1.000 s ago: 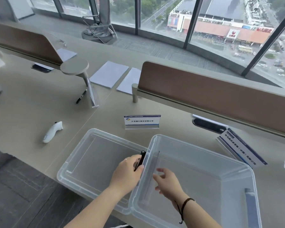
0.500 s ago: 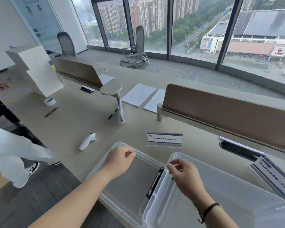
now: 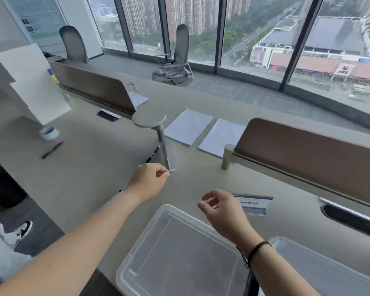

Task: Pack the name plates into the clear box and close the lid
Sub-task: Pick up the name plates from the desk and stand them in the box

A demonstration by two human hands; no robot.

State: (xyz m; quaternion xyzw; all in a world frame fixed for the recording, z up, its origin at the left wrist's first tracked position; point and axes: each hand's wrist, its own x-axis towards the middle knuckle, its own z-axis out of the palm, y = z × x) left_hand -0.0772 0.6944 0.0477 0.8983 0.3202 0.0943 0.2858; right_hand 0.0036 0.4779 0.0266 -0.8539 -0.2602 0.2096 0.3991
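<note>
A clear acrylic name plate (image 3: 166, 159) stands edge-on beside the round post. My left hand (image 3: 150, 181) reaches out to it, thumb and forefinger pinched on its near bottom corner. A blue-and-white name plate (image 3: 255, 205) stands on the desk further right. In front of it hovers my right hand (image 3: 220, 208), fingers loosely curled and apart, holding nothing. The clear lid (image 3: 179, 253) lies flat at the desk's near edge below both hands. Only a corner of the clear box (image 3: 329, 272) shows at the bottom right.
Brown dividers (image 3: 308, 154) run along the back of the desk. Paper sheets (image 3: 188, 127), two pens (image 3: 51, 150), a small cup (image 3: 49, 132) and a cable slot (image 3: 350, 221) are on the desk. A person's shoe (image 3: 23, 230) shows on the floor at left.
The view tilted up. My left hand moved from above the lid forward to the clear plate and pinched it. My right hand let go of the box rim and rose toward the blue plate.
</note>
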